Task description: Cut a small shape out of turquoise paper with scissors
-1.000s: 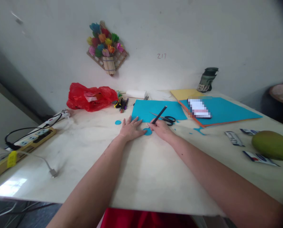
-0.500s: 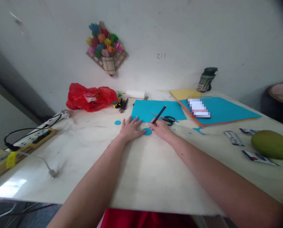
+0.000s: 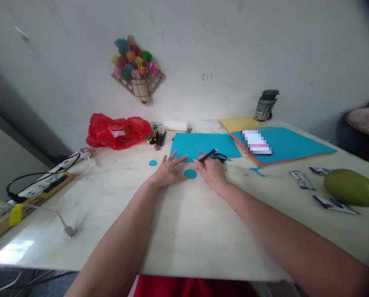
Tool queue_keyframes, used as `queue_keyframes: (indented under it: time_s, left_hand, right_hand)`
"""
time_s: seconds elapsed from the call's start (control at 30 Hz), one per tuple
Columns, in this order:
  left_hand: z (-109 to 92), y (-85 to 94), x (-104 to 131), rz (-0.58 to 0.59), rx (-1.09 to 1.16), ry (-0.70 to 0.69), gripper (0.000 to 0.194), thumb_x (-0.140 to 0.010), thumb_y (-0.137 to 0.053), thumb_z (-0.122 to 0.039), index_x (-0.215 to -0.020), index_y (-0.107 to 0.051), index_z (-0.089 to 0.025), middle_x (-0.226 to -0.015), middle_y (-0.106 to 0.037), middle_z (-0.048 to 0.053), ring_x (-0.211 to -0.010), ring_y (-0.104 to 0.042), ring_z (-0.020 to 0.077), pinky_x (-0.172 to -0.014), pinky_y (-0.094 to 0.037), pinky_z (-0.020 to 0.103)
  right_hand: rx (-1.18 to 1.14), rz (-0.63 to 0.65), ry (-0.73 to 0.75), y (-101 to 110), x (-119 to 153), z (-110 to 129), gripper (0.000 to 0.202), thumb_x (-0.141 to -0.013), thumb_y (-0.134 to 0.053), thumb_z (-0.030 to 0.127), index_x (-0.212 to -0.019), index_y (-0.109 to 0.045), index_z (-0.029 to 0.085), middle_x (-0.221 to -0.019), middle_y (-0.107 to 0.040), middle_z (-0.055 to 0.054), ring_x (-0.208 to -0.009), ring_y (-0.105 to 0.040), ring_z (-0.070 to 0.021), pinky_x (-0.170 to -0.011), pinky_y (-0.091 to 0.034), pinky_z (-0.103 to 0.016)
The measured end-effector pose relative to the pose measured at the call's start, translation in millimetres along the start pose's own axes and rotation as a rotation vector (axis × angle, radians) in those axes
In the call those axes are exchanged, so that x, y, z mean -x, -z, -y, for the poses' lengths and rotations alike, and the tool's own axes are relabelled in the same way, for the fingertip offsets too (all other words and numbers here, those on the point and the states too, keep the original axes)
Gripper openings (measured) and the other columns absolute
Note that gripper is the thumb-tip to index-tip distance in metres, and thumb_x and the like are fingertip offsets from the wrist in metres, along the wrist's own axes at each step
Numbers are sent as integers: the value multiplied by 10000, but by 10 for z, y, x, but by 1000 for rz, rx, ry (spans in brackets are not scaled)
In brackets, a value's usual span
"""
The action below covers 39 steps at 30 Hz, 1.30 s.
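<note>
Discs (image 3: 190, 174) lie cut, far sheet (image 3: 203, 142) seemingly uncut; left hand (image 3: 168, 171), fingers apart; right hand (image 3: 213, 173), fingers clamped on pen (image 3: 208, 155).

Disc (image 3: 191, 174) between left hand (image 3: 169, 170) and right hand (image 3: 213, 172) | pen (image 3: 208, 155) in right hand | second disc (image 3: 152, 163) left of left hand | sheet (image 3: 199, 142) behind hands | scissors (image 3: 224, 156) behind right hand | phone (image 3: 257, 142) on paper stack (image 3: 302, 142), right | bottle (image 3: 265, 106) behind phone | mango (image 3: 351, 187) before stack, far right | bag (image 3: 119, 134) rear left | markers (image 3: 160, 140) right of bag
</note>
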<state>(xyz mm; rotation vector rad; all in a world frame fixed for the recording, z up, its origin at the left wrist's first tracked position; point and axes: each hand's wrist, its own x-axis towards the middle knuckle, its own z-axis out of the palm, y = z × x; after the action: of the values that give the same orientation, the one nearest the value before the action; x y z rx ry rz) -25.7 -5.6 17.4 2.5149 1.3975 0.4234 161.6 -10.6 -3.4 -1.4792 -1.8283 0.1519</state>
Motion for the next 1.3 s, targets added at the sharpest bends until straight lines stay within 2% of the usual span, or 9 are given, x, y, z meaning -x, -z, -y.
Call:
queue_keyframes:
  time_s: [0.17,0.3,0.4,0.5,0.67,0.8,0.97,1.13,1.3]
  left_hand:
    - [-37,-39,-30,-25,4,-27,659,-704,-587,-475,-1306,-390,-294,-1198,-570,-18,-1268,-300,205,-1070,-159,396]
    - [-32,-123,-82,-83,20,-9,661,-670,-618,-492,-1276,-440,-296,-1143,-598,4,-1152,-427,222,-1004,-287,367]
    - [-56,-173,-114,-100,-50,12,710,-634,-610,-563,-1269,-449,-289,-1112,-603,16,-1091,-469,237,-1016,-248,400]
    - [-59,-171,-117,-133,-128,84,689,-669,-527,-623,-1269,-444,-296,-1129,-584,23,-1130,-433,259,-1044,-145,465]
    - [63,-97,-87,-240,-140,260,468,-819,-355,-529,-1206,-506,-314,-1270,-496,-11,-1226,-342,239,-1065,-58,483]
    - [95,-98,-85,-158,-168,287,551,-770,-369,-613,-1233,-481,-335,-1352,-414,-37,-1319,-176,258,-1063,3,511]
    - [2,-147,-80,-42,-224,159,625,-734,-344,-679,-1273,-426,-372,-1419,-297,-47,-1345,-1,280,-1036,34,555]
    - [-47,-141,-56,30,-212,151,609,-743,-349,-662,-1282,-406,-384,-1431,-269,-37,-1341,16,298,-1014,43,586]
    - [0,-107,-65,21,-164,228,545,-828,-216,-587,-1301,-380,-371,-1431,-260,-53,-1346,-4,263,-1022,27,578]
  right_hand:
    - [196,41,113,-6,39,83,273,-830,-465,372,-817,-670,192,-627,-658,-82,-622,-607,-203,-620,-378,-295]
    - [158,67,184,-53,22,58,277,-843,-441,360,-817,-664,199,-651,-665,-68,-628,-605,-190,-637,-377,-294]
    - [24,70,228,-105,-22,-16,229,-831,-465,350,-837,-651,218,-713,-681,-38,-672,-612,-172,-651,-396,-275]
    - [-164,39,178,-135,-70,-84,221,-822,-475,360,-805,-640,213,-738,-689,-39,-722,-624,-173,-662,-425,-269]
    - [-395,-5,10,-98,-97,-108,244,-813,-478,371,-727,-613,188,-681,-684,-44,-686,-635,-164,-680,-454,-274]
    - [-455,27,-25,-92,-94,-100,201,-775,-519,344,-691,-599,180,-665,-679,-44,-663,-637,-156,-656,-469,-266]
    - [-533,22,-44,-149,-99,-123,111,-742,-556,280,-750,-589,175,-671,-678,-52,-673,-651,-169,-679,-491,-291]
    - [-558,53,-78,-180,-93,-151,114,-743,-558,294,-742,-582,182,-645,-670,-42,-631,-649,-168,-637,-508,-289]
    - [-495,64,-58,-188,-85,-163,158,-752,-552,337,-704,-585,191,-606,-658,-21,-600,-635,-154,-627,-504,-283]
